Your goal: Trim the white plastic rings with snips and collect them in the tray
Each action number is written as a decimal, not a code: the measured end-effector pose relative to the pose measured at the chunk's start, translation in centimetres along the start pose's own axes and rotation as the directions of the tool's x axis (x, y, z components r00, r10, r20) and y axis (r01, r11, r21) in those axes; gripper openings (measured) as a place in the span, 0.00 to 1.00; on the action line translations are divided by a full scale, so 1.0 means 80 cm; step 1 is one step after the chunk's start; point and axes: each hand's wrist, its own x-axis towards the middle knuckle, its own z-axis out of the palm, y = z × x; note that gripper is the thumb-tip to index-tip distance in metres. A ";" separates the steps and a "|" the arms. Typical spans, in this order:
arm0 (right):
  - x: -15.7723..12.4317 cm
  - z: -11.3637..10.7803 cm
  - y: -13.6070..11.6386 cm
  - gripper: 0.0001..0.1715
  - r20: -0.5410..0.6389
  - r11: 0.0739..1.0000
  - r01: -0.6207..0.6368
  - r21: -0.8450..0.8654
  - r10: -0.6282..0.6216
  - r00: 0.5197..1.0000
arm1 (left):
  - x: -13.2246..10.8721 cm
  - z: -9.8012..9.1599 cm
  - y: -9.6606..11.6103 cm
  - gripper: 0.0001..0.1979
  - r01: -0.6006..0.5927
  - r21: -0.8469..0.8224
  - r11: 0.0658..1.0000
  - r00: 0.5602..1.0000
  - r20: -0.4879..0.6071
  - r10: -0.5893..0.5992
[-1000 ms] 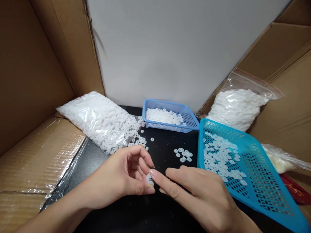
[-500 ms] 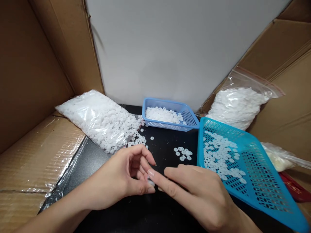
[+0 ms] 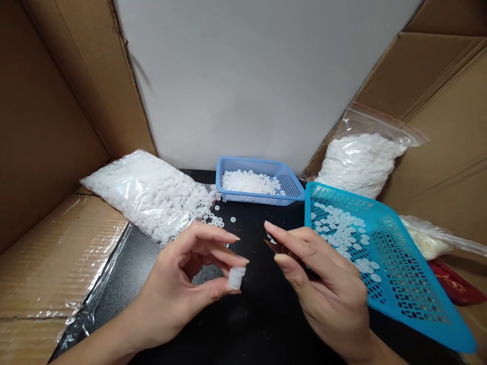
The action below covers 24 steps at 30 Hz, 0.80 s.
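Note:
My left hand pinches a short stack of white plastic rings between thumb and fingers, above the black table. My right hand hovers just to the right of the stack, fingers spread, holding nothing; its fingertips reach toward a few loose white rings on the table, which it mostly hides. The big blue mesh tray with several white rings lies against my right hand's far side.
A small blue basket of rings stands at the back. A clear bag of rings lies at the left with loose rings spilled beside it. Another bag leans at the right. Cardboard walls enclose both sides.
My right hand has pulled away from the stack and lifted to the right. My left hand has risen with the stack, which now shows clearly. The view has shifted slightly.

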 end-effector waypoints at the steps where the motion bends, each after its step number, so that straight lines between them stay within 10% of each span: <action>1: -0.001 -0.001 0.000 0.25 -0.002 1.000 -0.004 -0.005 0.004 1.000 | 0.000 0.000 0.000 0.21 0.002 -0.002 1.000 1.000 -0.001 -0.002; 15: 0.001 0.000 -0.004 0.14 0.012 0.999 -0.021 0.033 0.021 1.000 | 0.002 0.004 0.000 0.20 0.071 -0.133 0.989 0.997 -0.027 -0.075; 24: -0.004 0.001 -0.006 0.25 0.066 0.993 0.117 -0.033 -0.115 0.991 | 0.002 0.004 -0.008 0.23 0.070 -0.127 0.989 0.997 -0.026 -0.074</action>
